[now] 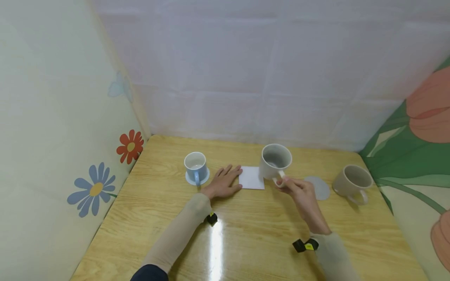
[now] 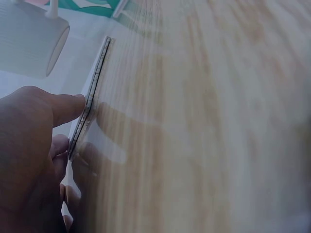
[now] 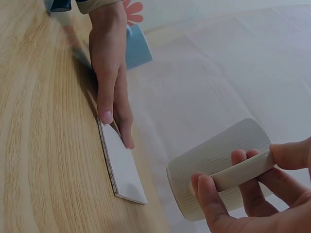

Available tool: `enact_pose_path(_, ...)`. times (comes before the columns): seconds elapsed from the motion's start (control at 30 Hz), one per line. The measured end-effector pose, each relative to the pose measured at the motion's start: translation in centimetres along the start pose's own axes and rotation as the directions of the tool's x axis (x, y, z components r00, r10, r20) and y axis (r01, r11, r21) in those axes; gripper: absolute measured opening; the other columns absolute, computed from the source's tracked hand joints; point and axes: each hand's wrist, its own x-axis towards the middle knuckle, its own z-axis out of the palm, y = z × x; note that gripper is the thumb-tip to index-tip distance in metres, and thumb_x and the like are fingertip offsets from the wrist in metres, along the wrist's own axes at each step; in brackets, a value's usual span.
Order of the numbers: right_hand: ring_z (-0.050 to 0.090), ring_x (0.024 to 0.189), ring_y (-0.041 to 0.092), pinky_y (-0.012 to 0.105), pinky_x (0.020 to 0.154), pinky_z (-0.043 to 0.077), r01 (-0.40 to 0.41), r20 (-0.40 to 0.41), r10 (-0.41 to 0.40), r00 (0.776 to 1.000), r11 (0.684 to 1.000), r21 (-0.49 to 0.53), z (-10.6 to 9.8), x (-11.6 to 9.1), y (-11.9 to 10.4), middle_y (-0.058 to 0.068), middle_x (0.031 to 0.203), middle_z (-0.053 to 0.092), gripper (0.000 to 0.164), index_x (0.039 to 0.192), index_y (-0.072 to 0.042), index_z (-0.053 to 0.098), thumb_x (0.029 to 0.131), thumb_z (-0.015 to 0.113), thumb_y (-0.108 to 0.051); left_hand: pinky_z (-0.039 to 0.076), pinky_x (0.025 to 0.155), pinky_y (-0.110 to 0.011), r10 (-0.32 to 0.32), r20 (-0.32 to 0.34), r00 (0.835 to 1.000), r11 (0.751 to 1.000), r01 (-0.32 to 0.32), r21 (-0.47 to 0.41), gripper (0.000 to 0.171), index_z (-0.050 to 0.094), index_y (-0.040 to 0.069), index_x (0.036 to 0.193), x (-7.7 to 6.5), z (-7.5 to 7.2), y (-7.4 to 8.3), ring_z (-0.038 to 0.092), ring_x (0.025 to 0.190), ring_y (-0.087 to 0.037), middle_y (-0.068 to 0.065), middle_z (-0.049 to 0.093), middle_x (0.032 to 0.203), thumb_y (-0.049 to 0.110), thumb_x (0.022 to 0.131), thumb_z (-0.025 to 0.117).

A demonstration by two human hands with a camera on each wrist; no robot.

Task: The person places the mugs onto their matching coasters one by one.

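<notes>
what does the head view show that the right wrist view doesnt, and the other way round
Only the head view shows the beige mug at the far right and the grey round coaster near it.

Only the right wrist view shows the fine ribs on the outside of the white mug and the layered edge of the square coaster.

Both show the left hand touching that coaster, the right hand holding the white mug by its handle, the blue mug and the wooden table.
</notes>
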Motion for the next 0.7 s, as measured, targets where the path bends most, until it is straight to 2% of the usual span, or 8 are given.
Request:
enact_pose_path(0.17,0.079,0.096,0.016,0.029,0.092,0.064,0.005,0.011,-0.005,1.000,1.000,0.005,0.25,-0.03,0.16,0.002,0.100,0.080,0.044,0.120,0.028,0.061,0.109,0.063,-0.014,0.002,0.136,-0.054,-0.007,0.011,1.000,1.000,0.007,0.004,0.072,0.027,0.022,0.171,-0.14,-0.28,0.26,0.005,0.168,-0.029,0.006,0.013,0.181,0.053,0.109,0.048)
enact_pose_path(0.3,0.079,0.094,0.015,0.029,0.091,0.064,0.004,0.001,-0.004,1.000,1.000,0.010,0.34,-0.15,0.21,0.001,0.099,0.081,0.043,0.120,0.028,0.061,0.109,0.063,-0.013,0.003,0.136,-0.053,0.005,0.023,1.000,0.999,-0.006,0.042,0.073,0.024,0.024,0.172,0.07,-0.06,0.18,0.004,0.168,-0.028,0.008,0.010,0.181,0.058,0.110,0.043)
enact_pose_path(0.53,0.079,0.095,0.016,0.029,0.092,0.064,-0.003,0.012,0.003,1.000,1.000,0.002,0.65,-0.02,0.17,0.001,0.101,0.081,0.045,0.121,0.027,0.062,0.109,0.064,-0.016,0.001,0.136,-0.053,-0.009,0.018,1.000,1.000,0.010,-0.007,0.072,0.027,0.023,0.171,-0.07,-0.41,0.48,0.004,0.168,-0.029,0.006,0.012,0.181,0.053,0.109,0.048)
enact_pose_path(0.7,0.080,0.098,0.019,0.029,0.091,0.064,-0.019,0.016,0.019,1.000,1.000,-0.010,0.80,0.17,0.21,0.001,0.100,0.081,0.044,0.122,0.027,0.062,0.109,0.063,-0.016,0.000,0.136,-0.053,-0.009,0.014,1.000,1.000,0.009,-0.009,0.072,0.027,0.021,0.171,-0.25,-0.58,0.57,0.004,0.168,-0.029,0.005,0.012,0.181,0.052,0.109,0.048)
